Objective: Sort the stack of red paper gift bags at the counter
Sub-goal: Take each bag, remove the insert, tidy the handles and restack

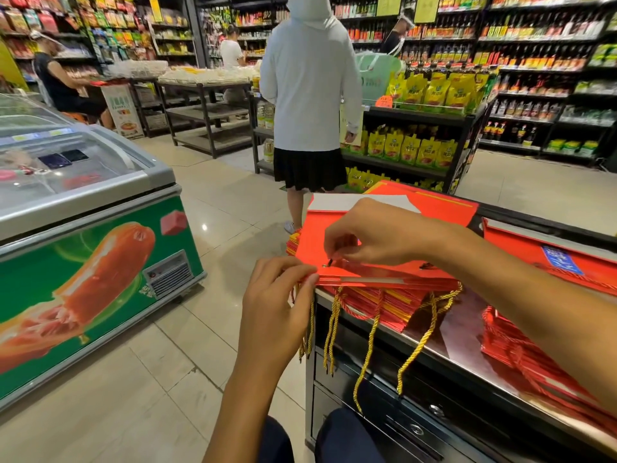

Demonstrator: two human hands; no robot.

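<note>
The left hand [278,289] pinches the near corner of the top bag [314,242] on the stack [394,305]. The right hand [377,233] rests on that bag, fingers [337,253] pinching a cord end at its eyelet [324,266]. The stack overhangs the bench [467,359] edge.

The stack of bags [374,295] lies on the counter's [444,355] left end, its near edge overhanging so the cords [367,345] hang down the front. The left hand [277,295] sits at the stack's near left corner; the right hand [374,235] is on the top bag. A second pile [534,355] lies to the right, apparently apart. A freezer [83,228] stands far left, across the aisle. Behind the counter a person [310,95] stands before shelves [417,128].
</note>
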